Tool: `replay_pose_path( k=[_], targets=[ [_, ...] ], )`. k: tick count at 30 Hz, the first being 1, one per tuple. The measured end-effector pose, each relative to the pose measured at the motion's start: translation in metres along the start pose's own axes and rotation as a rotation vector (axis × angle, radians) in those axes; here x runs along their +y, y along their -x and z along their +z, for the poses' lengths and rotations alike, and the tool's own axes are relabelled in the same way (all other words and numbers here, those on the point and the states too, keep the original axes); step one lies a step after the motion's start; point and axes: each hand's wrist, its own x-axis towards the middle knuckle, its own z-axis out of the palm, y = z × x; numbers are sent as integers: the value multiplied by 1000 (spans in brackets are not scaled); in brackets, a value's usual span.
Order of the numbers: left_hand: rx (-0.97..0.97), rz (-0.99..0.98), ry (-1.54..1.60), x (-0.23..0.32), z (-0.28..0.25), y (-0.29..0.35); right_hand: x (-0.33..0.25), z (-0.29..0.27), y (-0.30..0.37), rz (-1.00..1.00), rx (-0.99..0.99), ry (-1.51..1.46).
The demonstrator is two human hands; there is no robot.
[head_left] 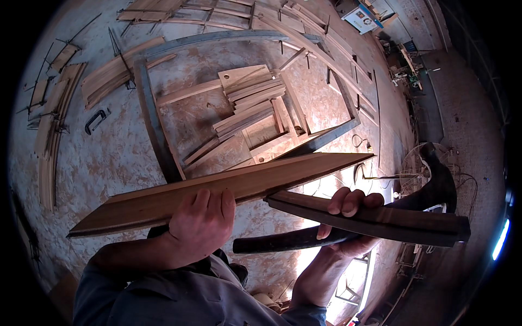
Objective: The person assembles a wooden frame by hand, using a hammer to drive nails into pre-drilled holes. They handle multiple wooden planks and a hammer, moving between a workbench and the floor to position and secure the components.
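Observation:
My left hand (202, 220) is closed over the near edge of a wide wooden board (261, 176), which slants up toward the right. My right hand (353, 217) grips two things at once. One is a shorter wooden strip (402, 219), with my fingertips curled over its top face. The other is a hammer (439, 176), its dark handle running beneath the strip and its black head beyond it on the right. The strip's left end meets or overlaps the board's near edge; I cannot tell whether they touch.
A metal frame (154, 119) lies on the floor ahead, around a stack of wooden boards (255, 98). A C-clamp (97, 122) lies left of it. Clamped board bundles (51, 141) line the far left. On the right stands a round wire fan (416, 165), with cables nearby.

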Motion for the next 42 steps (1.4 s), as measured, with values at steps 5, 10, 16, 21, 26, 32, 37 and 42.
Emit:
replay_pose_path(
  k=[5,10,16,21,26,32,37,42],
  targets=[
    [57,15,-10,-2,2,-1,1,2,6,-19,19,-60],
    [67,27,-10,-3,4,-1,-1,6,8,5,29,-36],
    [55,32,-3,-3,2,-3,-3,4,6,9,15,-13],
    [46,33,-6,-5,1,0,1,12,12,-35,13,171],
    [17,29,95,-5,-3,-4,-1,17,20,-20,98,139],
    [-186,-41,216,9,-16,-24,3,18,19,-66,-12,255],
    [-177,-14,194,17,-6,-36,4,15,13,-55,-48,294],
    [-84,-3,195,16,2,-38,7,23,8,-21,53,230]
  ],
)
